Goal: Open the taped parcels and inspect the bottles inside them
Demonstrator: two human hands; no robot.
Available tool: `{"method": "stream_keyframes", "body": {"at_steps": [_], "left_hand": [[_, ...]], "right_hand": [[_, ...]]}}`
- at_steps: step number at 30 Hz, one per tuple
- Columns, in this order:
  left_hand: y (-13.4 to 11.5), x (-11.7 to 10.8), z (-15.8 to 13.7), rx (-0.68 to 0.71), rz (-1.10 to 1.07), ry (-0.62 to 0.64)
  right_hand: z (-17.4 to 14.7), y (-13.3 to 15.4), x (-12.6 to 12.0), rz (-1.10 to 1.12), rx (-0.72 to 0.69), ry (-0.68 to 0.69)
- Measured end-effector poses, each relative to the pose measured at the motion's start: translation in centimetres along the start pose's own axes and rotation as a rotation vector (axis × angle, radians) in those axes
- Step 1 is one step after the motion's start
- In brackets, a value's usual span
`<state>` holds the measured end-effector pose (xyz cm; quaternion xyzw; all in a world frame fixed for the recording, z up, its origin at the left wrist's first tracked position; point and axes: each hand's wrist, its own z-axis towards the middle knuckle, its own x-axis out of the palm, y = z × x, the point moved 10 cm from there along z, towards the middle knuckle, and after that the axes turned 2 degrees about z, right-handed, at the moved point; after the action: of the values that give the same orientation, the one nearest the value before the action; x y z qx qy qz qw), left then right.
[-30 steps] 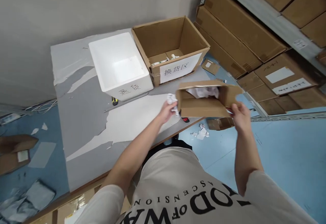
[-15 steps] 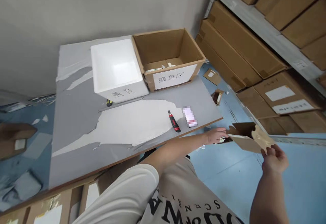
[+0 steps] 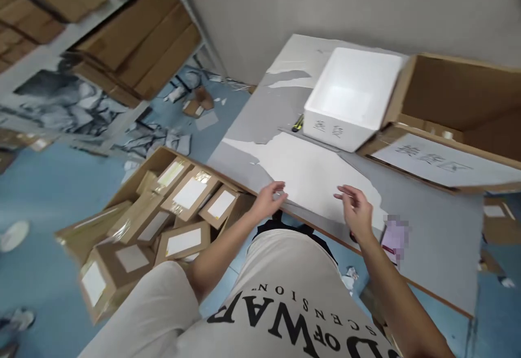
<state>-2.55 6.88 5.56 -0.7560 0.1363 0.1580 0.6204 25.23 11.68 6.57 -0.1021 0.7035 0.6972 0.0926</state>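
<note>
My left hand [image 3: 269, 199] is over the front edge of the table [image 3: 443, 238], its fingers bent loosely with a gap at the thumb; I see nothing in it. Curved but apart, the fingers of my right hand [image 3: 357, 210] are also bare, above the torn white patch [image 3: 313, 168] on the tabletop. A small dark bit of something shows under that wrist, mostly covered. A pixelated phone-like item [image 3: 394, 238] lies to the right of the right forearm. By the white foam box [image 3: 354, 97] rests a yellow-and-black cutter [image 3: 298, 123].
A large carton [image 3: 163, 154] full of taped, labelled boxes stands left of the table. An open cardboard box [image 3: 456, 157] with a handwritten sign sits at the right. Shelves [image 3: 93, 16] with long cartons and bagged items [image 3: 77, 97] are at the far left. Scraps litter the blue floor.
The view has swung left. Both hands have come from the right side to the table's front edge, and the small open cardboard box they held is out of them.
</note>
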Motion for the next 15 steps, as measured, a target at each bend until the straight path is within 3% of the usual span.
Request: {"method": "stream_keyframes", "body": {"at_steps": [3, 6, 8, 11, 15], "left_hand": [[6.7, -10.8, -2.5, -0.154, 0.075, -0.376], [12.8, -19.3, -7.2, -0.29, 0.194, -0.667], [16.9, -23.8, -11.1, -0.421, 0.239, -0.847], [23.6, -27.6, -16.9, -0.658, 0.119, -1.046], [30.5, -28.3, -21.5, -0.804, -0.226, -1.194]], "right_hand": [[2.0, 2.1, 13.1, 0.037, 0.046, 0.395], [1.9, 3.6, 24.4, 0.054, 0.078, 0.604], [1.0, 4.1, 31.7, 0.066, 0.11, 0.723], [-1.4, 4.2, 41.4, 0.102, 0.189, 0.877], [-5.4, 2.7, 50.6, 0.157, 0.344, 1.028]]}}
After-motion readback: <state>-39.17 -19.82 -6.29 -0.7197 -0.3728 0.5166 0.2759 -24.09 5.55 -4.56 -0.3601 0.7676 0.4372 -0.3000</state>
